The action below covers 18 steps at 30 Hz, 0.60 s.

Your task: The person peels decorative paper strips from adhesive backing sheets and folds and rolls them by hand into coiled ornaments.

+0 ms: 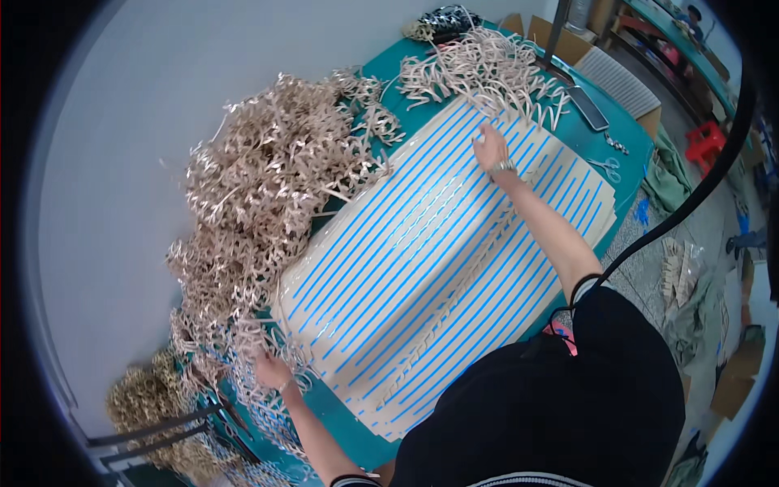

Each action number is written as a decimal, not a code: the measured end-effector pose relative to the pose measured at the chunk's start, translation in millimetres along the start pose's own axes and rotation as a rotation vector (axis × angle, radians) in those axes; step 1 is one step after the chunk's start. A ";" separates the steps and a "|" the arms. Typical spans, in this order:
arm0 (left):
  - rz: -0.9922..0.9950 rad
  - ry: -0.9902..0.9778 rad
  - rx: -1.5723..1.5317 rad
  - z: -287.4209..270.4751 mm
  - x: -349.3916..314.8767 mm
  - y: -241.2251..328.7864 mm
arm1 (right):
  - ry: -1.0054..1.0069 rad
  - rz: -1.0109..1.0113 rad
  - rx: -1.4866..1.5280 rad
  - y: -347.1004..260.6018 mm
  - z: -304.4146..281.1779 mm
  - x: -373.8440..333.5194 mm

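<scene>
A wide stack of cream sheets (389, 252) with parallel blue stripes lies slantwise across the table in front of me. Over its far end is my right hand (491, 150), fingers curled closed, close to the loose pale strips there. Whether anything is in those fingers is too small to tell. My left hand (273, 372) is beyond the stack's near-left corner, among tangled cream strips (251, 333). Its fingers are curled together, and what they grip is hard to make out. A raised fold or ridge runs lengthwise along the stack.
A big heap of shiny beige strips (276, 170) lines the wall side of the green table (341, 410). More curly strips (487, 69) pile up at the far end. Scissors (607, 167) and a phone (587, 108) lie at the far right. A red stool (704, 144) stands beyond.
</scene>
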<state>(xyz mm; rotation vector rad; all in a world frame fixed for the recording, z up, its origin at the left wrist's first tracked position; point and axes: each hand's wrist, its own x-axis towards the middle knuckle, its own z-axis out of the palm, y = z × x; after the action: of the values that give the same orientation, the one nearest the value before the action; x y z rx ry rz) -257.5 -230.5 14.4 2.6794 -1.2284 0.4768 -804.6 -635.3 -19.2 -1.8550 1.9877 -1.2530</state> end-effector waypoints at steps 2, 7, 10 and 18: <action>-0.033 -0.035 -0.071 -7.8 2.2 -2.7 | 0.016 0.068 -0.032 8.8 -5.4 32.7; -0.122 0.070 -0.322 -21.4 -3.6 -32.7 | -0.179 0.046 -0.335 30.5 8.2 83.2; -0.366 0.027 -0.432 -56.8 -16.7 -28.2 | -0.159 -0.028 -0.283 21.3 -9.3 93.2; -0.385 0.084 -0.576 -112.8 -52.3 6.6 | -0.330 0.534 1.458 35.9 -103.8 113.6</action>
<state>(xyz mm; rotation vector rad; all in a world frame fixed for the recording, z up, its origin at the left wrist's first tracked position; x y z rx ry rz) -319.5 -167.3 101.9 2.2799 -0.6624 0.1433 -921.1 -691.4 71.6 -0.6533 0.7443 -1.3995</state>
